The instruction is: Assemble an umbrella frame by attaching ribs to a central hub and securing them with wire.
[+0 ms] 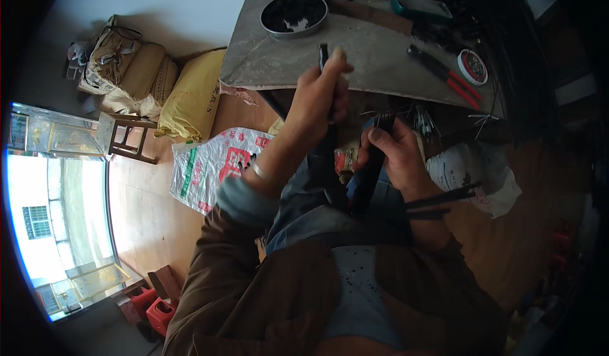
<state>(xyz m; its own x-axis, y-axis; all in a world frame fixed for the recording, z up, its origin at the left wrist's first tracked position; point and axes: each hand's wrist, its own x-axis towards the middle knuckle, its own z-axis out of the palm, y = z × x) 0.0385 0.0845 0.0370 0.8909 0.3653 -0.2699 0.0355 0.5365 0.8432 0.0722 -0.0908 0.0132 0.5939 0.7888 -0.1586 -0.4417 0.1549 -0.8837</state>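
My left hand (320, 99) is closed round a dark, narrow rod-like piece (323, 52), whose tip stands out above the fist near the table edge. Below the fist a dark length runs down toward my lap; whether it is the same piece I cannot tell. My right hand (398, 150) grips a long black strip-like piece (370, 181) over my lap, thumb pressed on its upper end. Several thin dark sticks (444, 200) lie across by my right wrist. Small black bits (358, 267) dot the grey shirt on my front.
On the grey table (254, 61) ahead are a round metal bowl (295, 14) of black bits, red-handled pliers (444, 77), a round tub (472, 67) and a teal tray (422, 8). A white printed bag (209, 165), yellow sack (193, 96) and small wooden stool (130, 139) stand left.
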